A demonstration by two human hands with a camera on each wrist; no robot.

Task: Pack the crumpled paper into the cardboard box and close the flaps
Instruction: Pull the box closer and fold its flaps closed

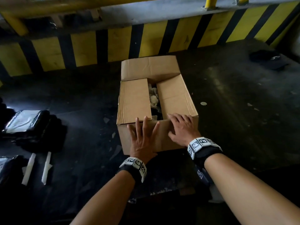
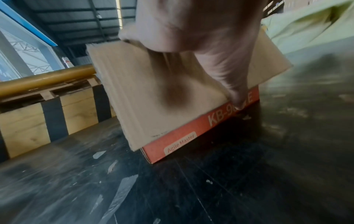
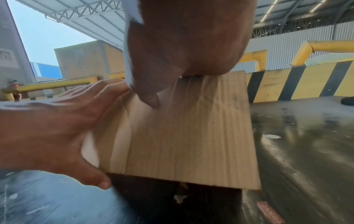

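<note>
The paper (image 1: 153, 99) is already in the box (image 1: 176, 96) on the dark floor (image 1: 235, 101); the side flaps are folded in and the flap-closing step is under way. Both hands lie flat with fingers spread on the near flap (image 1: 159, 137), left hand (image 1: 143, 137) beside right hand (image 1: 183, 127), gripping nothing. Next they should raise that flap over the gap, then fold the far flap (image 1: 149, 66) down. An orange band (image 2: 201, 128) reads "Agile Master" and "KB-9…E", partly covered.

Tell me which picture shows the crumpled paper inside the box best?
The head view. It looks down into the box, where the crumpled paper shows in the gap between two folded flaps. Both wrist views show only the box's outside, no paper.
</note>
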